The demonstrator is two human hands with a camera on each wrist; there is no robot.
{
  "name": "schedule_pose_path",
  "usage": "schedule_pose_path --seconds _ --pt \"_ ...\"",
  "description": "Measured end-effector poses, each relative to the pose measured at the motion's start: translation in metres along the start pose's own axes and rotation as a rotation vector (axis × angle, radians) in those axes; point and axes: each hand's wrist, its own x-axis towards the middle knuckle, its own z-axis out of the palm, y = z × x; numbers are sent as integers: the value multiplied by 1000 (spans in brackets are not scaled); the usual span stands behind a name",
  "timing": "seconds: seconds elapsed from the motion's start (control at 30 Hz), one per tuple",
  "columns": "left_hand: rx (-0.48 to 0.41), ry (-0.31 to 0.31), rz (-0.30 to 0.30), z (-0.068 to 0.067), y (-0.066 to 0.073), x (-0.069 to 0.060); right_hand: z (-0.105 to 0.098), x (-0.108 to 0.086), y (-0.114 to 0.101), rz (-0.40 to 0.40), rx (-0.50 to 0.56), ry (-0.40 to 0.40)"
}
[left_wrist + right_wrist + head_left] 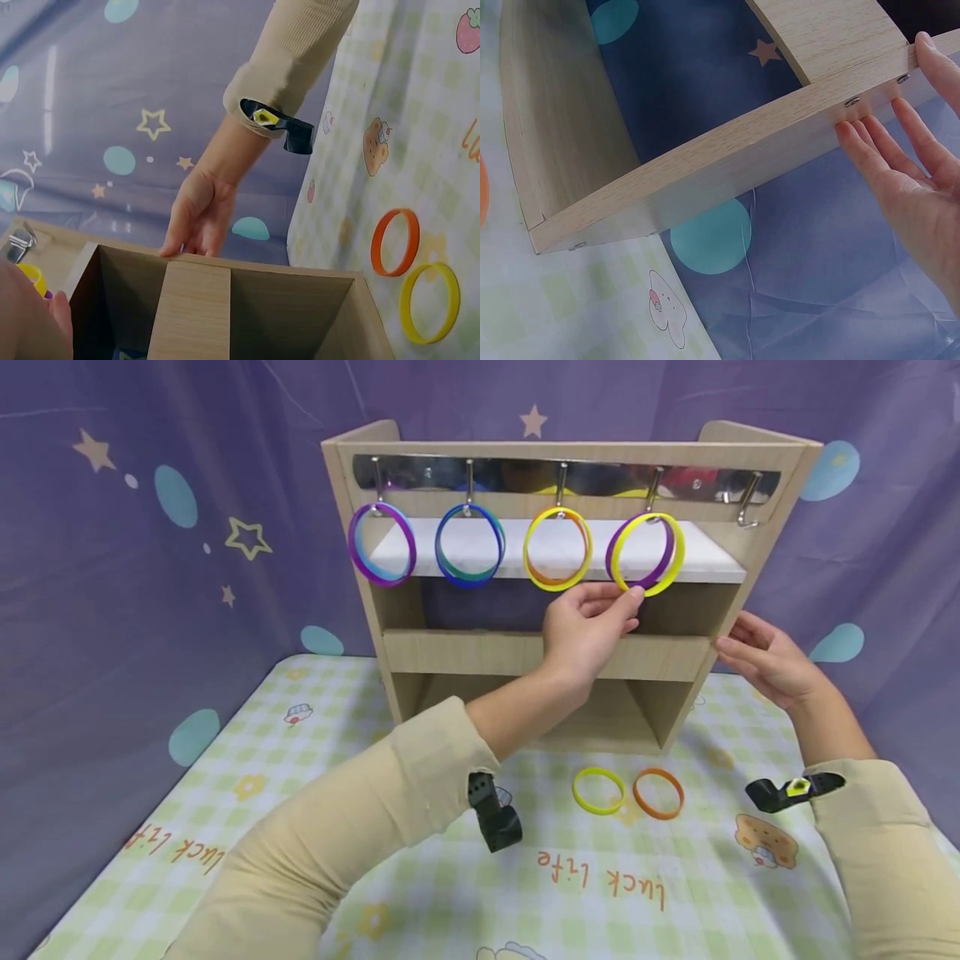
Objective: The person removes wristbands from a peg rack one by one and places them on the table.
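Observation:
My left hand (588,631) pinches the bottom of a yellow ring (678,556) between thumb and fingers. That ring is at the fourth hook (655,485), in front of a purple ring (613,547) hanging there. On the other hooks to the left hang paired rings: purple (351,547) with light blue, blue (438,547) with green, yellow (527,556) with orange. The fifth hook (748,497) on the right holds no ring. Against the right side panel (705,169) of the wooden rack rest the extended fingers of my right hand (776,664), thumb at its front edge.
A loose yellow ring (576,793) and an orange ring (637,793) lie side by side on the checked tablecloth (450,902), in front of the rack. Behind the rack hangs a purple curtain (225,443) with stars.

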Motion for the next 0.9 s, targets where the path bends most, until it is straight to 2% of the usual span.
schedule_pose_path --seconds 0.17,0.43,0.6,0.9 --pt "-90 20 19 3 0 0 0 0 -1 11 -12 6" --pt "-290 -38 64 9 3 -4 1 -2 0 16 -17 21" --pt "-330 -67 72 9 3 -6 1 -2 0 5 12 0" --pt "-316 -113 57 1 -4 -7 1 0 0 -3 1 -1"
